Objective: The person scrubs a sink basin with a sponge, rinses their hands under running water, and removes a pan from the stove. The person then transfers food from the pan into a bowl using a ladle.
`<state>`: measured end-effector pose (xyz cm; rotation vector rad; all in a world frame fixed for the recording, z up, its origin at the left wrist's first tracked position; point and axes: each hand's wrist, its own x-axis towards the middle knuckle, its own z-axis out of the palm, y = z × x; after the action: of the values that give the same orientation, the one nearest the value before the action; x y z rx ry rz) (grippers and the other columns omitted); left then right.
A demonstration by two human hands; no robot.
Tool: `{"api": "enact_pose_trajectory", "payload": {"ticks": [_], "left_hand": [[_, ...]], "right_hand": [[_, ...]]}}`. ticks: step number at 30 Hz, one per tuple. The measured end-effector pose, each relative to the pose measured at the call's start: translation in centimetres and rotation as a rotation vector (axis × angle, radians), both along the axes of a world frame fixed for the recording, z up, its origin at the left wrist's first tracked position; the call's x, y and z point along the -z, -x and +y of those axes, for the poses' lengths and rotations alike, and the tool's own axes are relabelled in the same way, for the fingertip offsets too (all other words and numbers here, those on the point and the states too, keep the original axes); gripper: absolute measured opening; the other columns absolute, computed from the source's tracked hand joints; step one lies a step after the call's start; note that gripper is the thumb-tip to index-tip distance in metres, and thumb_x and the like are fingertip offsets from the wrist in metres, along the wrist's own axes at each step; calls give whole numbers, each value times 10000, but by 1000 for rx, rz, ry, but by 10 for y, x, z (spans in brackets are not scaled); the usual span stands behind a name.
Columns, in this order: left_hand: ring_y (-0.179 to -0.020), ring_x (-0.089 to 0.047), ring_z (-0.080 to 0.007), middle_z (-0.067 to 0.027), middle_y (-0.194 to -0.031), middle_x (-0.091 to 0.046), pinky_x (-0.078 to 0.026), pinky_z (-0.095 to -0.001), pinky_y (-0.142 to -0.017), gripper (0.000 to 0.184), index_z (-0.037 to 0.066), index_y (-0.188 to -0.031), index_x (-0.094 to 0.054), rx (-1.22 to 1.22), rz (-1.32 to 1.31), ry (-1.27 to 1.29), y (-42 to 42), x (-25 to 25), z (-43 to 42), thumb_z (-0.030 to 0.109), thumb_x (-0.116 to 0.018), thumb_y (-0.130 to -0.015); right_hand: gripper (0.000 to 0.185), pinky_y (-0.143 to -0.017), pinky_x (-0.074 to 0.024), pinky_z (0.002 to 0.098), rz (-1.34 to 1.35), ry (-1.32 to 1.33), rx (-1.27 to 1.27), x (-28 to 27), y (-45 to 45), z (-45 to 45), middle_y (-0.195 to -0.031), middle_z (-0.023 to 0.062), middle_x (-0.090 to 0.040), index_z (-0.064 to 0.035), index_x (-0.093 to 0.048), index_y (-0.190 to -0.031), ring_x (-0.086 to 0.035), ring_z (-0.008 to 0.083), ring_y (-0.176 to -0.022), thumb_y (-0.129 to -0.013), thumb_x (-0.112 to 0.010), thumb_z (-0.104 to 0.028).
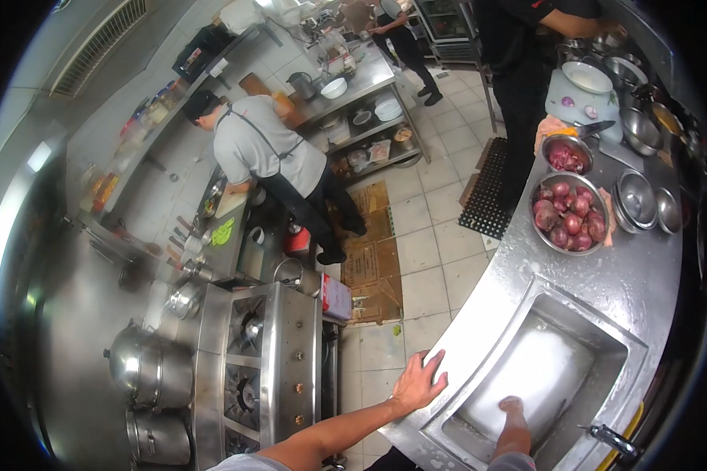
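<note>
My left hand [420, 382] rests at the edge of the steel counter [479, 314], its fingers apart and nothing in them. Beside it, a steel sink [622, 345] is set into the counter and filled with white, foamy water [534, 369]. My right hand [511, 404] dips into this foam up to about the wrist. Foam covers its fingers, so anything they touch is hidden. A tap [614, 441] stands at the sink's right rim.
Farther along the counter are a bowl of red onions [571, 216], a smaller bowl of cut onion [567, 155], steel bowls [636, 198] and a knife [595, 128]. A stove [251, 369] stands left. Co-workers [271, 149] work beyond; cardboard [369, 259] covers some floor.
</note>
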<state>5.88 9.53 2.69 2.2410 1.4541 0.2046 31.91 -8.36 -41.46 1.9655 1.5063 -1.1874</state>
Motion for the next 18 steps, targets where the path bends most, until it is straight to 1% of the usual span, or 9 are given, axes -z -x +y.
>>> {"api": "enact_pose_trajectory", "payload": {"ticks": [2, 3, 5, 9, 11, 12, 14, 15, 18], "left_hand": [[-1200, -473, -415, -258, -1273, -467, -453, -482, -1004, 575, 122, -1434, -459, 1, -2, 2, 0, 0, 0, 357, -588, -926], [-1201, -472, -416, -259, -1275, -466, -452, -481, -1005, 577, 121, -1436, -457, 2, -1, 5, 0, 0, 0, 357, -587, -926], [-1201, -473, -415, -259, -1274, -466, -451, -479, -1005, 576, 119, -1435, -458, 1, 3, 11, 0, -1, 0, 357, -584, -927], [-1197, -473, -415, -258, -1271, -467, -447, -475, -1007, 573, 113, -1433, -461, -1, -2, 10, 0, -1, 0, 358, -578, -929], [-1197, -473, -416, -259, -1272, -467, -447, -475, -1007, 571, 111, -1432, -463, 4, -1, 6, 1, 0, 1, 358, -577, -930], [-1197, -473, -417, -259, -1272, -468, -446, -474, -1008, 570, 110, -1431, -464, 9, -1, 3, 1, 0, 1, 359, -576, -930], [-1184, -483, -413, -255, -1266, -467, -457, -470, -993, 574, 112, -1429, -462, 13, 1, -9, 1, 1, 1, 355, -586, -924], [-1171, -493, -409, -250, -1260, -466, -468, -467, -979, 578, 115, -1427, -460, 17, 5, -22, 2, 1, 1, 352, -596, -918], [-1166, -496, -414, -255, -1249, -474, -466, -469, -979, 578, 106, -1425, -459, 21, -10, -42, 2, 3, 1, 351, -595, -920]], "right_hand": [[326, -920, -542, 370, 17, -17, 119, -23, -3, 5, -1145, 81, -706, -163, -753, -969, -672, 266, -1083, -833, -485, -289], [326, -920, -542, 370, 17, -17, 119, -18, -4, 6, -1145, 81, -706, -163, -753, -969, -672, 266, -1083, -833, -485, -289], [335, -919, -542, 375, 19, 13, -22, 3, -6, 3, -1142, 97, -704, -161, -754, -976, -667, 273, -1092, -828, -484, -293], [339, -919, -539, 378, 10, 18, -29, -4, 1, 3, -1141, 99, -704, -155, -754, -973, -664, 274, -1093, -822, -484, -292], [347, -935, -529, 380, 11, 2, 118, -12, 1, 3, -1158, 93, -702, -146, -755, -980, -664, 270, -1097, -819, -482, -287], [347, -935, -529, 380, 10, 3, 117, -12, 0, 6, -1158, 93, -702, -146, -755, -980, -664, 270, -1097, -819, -482, -287], [368, -967, -511, 363, 27, 51, -34, -13, -2, 7, -1201, 96, -687, -141, -752, -1020, -655, 257, -1121, -836, -467, -286], [368, -967, -511, 363, 26, 58, -33, -12, -1, 5, -1201, 96, -687, -141, -752, -1020, -655, 257, -1121, -836, -467, -286], [368, -900, -552, 373, -69, 62, 59, -6, -1, 1, -1218, 48, -691, -169, -749, -1061, -676, 251, -1101, -878, -463, -310]]}}
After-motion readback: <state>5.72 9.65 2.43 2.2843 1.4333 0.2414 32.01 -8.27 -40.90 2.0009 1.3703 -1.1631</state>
